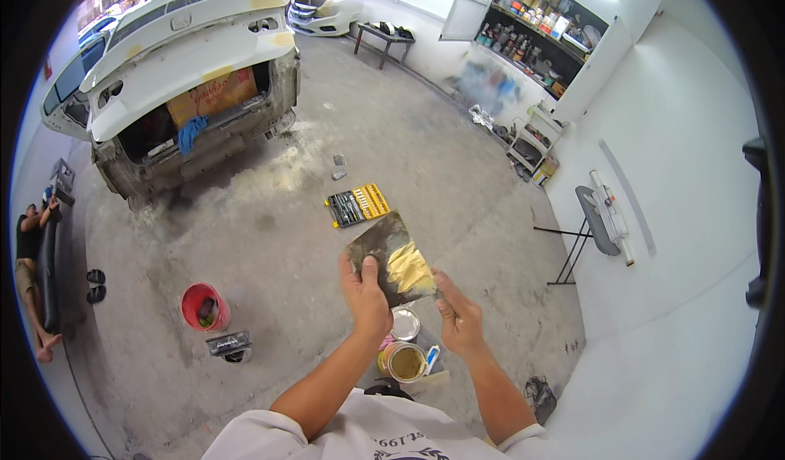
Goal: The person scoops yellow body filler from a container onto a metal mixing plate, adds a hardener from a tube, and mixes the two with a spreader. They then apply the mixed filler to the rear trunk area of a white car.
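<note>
My left hand grips a flat dark board by its near left edge, with the thumb lying on top. Soft yellow putty is spread in a ridged heap over the board's right half. At the board's right corner, my right hand is closed in a pinch; whatever sits between its fingers is hidden. Below the hands, on the floor, stand an open tin of yellowish-brown paste and a round pale lid or tin. A white-and-blue tube is beside the open tin.
An open socket set lies ahead on the concrete. A red bucket and a dark tray are at left. A white car without a rear bumper stands far left. A person reclines by the left wall. A folding stand is right.
</note>
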`<act>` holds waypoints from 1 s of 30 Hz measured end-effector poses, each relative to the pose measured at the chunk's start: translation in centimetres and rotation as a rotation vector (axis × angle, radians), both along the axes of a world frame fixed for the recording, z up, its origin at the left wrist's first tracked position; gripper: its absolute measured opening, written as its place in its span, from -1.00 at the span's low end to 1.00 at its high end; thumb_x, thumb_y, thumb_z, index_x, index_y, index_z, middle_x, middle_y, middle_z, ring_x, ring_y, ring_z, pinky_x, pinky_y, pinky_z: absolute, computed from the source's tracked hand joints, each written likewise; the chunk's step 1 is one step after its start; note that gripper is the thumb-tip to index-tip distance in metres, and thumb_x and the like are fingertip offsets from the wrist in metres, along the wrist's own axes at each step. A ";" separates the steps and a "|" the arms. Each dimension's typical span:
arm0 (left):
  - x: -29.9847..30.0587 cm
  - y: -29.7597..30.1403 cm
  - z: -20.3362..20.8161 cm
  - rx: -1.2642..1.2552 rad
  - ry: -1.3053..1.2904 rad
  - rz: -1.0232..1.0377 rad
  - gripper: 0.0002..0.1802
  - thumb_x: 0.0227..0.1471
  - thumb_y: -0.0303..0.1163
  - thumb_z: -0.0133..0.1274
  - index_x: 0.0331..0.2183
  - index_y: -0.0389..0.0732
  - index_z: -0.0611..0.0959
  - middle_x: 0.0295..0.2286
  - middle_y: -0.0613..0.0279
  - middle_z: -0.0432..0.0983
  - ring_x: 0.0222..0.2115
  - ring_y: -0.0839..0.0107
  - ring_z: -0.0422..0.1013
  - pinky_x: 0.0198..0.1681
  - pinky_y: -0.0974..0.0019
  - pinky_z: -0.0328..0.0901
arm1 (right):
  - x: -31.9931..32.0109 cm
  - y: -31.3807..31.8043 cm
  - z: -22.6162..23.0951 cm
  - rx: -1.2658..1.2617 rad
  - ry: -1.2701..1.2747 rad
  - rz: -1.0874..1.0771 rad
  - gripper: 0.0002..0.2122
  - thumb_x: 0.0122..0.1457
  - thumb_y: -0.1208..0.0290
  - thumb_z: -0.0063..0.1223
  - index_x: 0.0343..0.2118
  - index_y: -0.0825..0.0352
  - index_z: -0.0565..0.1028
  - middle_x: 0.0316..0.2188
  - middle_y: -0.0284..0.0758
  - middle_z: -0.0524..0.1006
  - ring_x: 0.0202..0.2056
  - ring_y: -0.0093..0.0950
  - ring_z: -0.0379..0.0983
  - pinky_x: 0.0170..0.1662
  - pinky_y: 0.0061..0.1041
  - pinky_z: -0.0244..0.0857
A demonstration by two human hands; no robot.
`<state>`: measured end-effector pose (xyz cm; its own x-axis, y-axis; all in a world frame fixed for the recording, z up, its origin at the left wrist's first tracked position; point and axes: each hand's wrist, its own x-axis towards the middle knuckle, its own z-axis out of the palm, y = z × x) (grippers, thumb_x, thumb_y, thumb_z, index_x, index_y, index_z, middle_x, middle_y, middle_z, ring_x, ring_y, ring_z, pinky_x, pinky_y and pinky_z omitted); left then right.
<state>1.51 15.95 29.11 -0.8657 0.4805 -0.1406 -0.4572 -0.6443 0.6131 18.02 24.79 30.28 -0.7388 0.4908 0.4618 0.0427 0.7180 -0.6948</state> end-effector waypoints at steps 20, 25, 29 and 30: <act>-3.4 -2.2 -0.4 -0.509 0.852 0.264 -0.71 0.38 -0.41 -0.04 0.09 -0.19 0.53 -0.17 0.08 0.62 -0.19 0.39 0.53 -0.07 0.27 0.40 | -1.9 1.4 0.7 0.502 0.151 -0.035 -0.61 0.22 0.65 0.08 0.06 0.10 0.61 0.14 -0.39 0.57 0.14 -0.36 0.50 0.27 -0.20 0.22; -1.8 -0.7 -1.9 -0.171 -0.051 -0.082 -0.65 0.37 -0.43 -0.03 0.15 -0.19 0.42 -0.05 0.21 0.56 -0.10 0.44 0.48 0.00 0.28 0.42 | -3.4 -0.6 -1.4 0.019 0.317 0.229 -0.58 0.29 0.71 0.01 0.18 0.22 0.53 0.24 -0.08 0.45 0.26 -0.25 0.42 0.19 -0.26 0.39; -1.3 -1.0 -2.7 -0.029 -0.082 -0.047 -0.65 0.36 -0.46 -0.03 0.14 -0.13 0.41 -0.06 0.22 0.53 -0.11 0.39 0.48 -0.02 0.21 0.46 | -2.1 1.7 -3.3 0.071 -0.058 0.140 -0.54 0.27 0.78 -0.05 0.21 0.30 0.49 0.24 -0.08 0.45 0.20 -0.24 0.48 0.07 -0.43 0.47; -1.0 -1.1 -2.9 -0.097 -0.106 -0.084 -0.66 0.36 -0.46 -0.04 0.13 -0.12 0.41 -0.07 0.23 0.53 -0.11 0.39 0.48 -0.03 0.21 0.47 | -1.6 2.1 -3.7 0.058 -0.072 0.089 -0.54 0.27 0.78 -0.04 0.21 0.30 0.49 0.25 -0.10 0.45 0.20 -0.23 0.48 0.07 -0.43 0.47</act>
